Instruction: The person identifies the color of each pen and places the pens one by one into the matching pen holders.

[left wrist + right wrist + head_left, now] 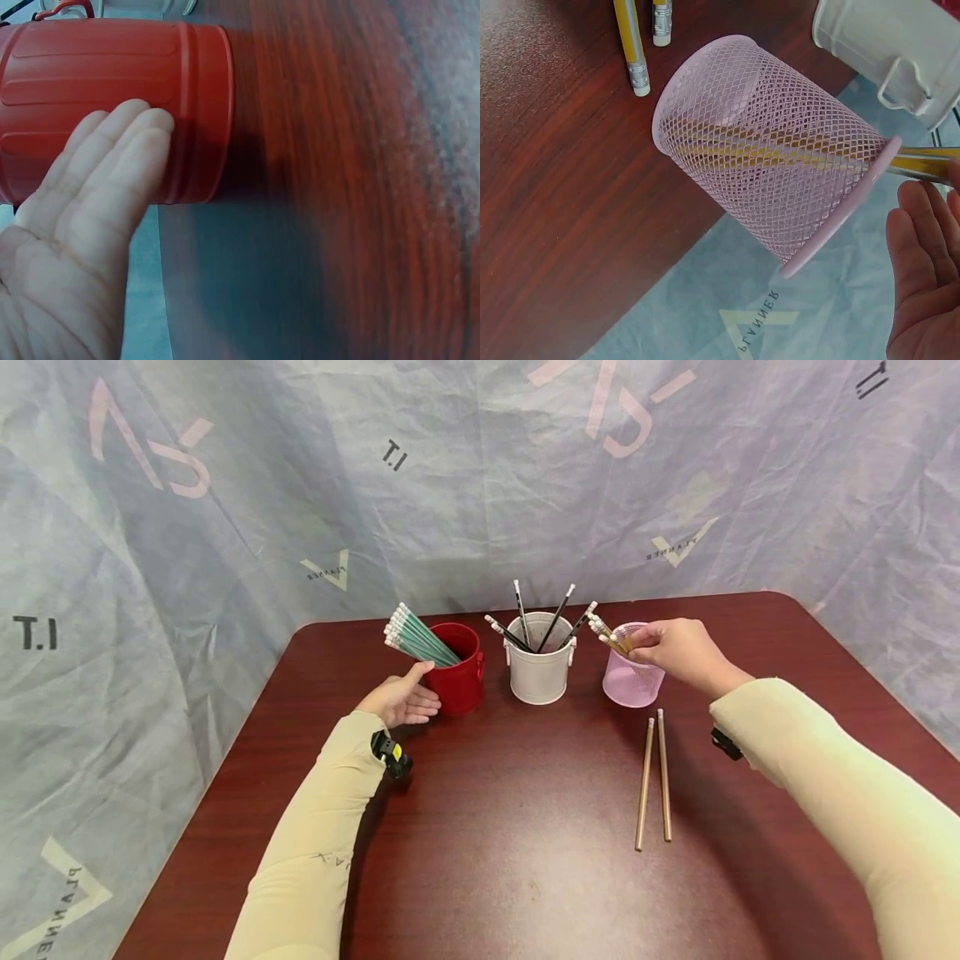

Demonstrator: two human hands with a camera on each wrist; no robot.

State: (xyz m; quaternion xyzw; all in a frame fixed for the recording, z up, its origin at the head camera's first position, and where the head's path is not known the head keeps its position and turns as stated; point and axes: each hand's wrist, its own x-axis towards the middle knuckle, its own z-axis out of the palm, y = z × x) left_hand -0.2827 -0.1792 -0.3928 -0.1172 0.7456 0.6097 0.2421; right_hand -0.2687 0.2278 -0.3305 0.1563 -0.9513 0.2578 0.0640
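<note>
My left hand [401, 697] rests straight fingers on the side of a red bucket [461, 685], its thumb up by the rim. Green pencils [420, 639] with white erasers lean out of that bucket in a bunch. At the rim of a pink mesh cup [632, 685], my right hand [682, 652] pinches a gold-yellow pencil [922, 163] between thumb and fingers. Other gold pencils [603, 631] lean left in the cup, eraser ends up. In the right wrist view their shafts show through the mesh, and the pinching fingertips are partly cut off.
Between the red bucket and pink cup stands a white bucket [538, 681] with several black pencils [553, 620] leaning in it. Two gold pencils [645, 785] lie on the dark red table [495, 827] in front of the pink cup. A printed grey cloth [450, 510] hangs behind.
</note>
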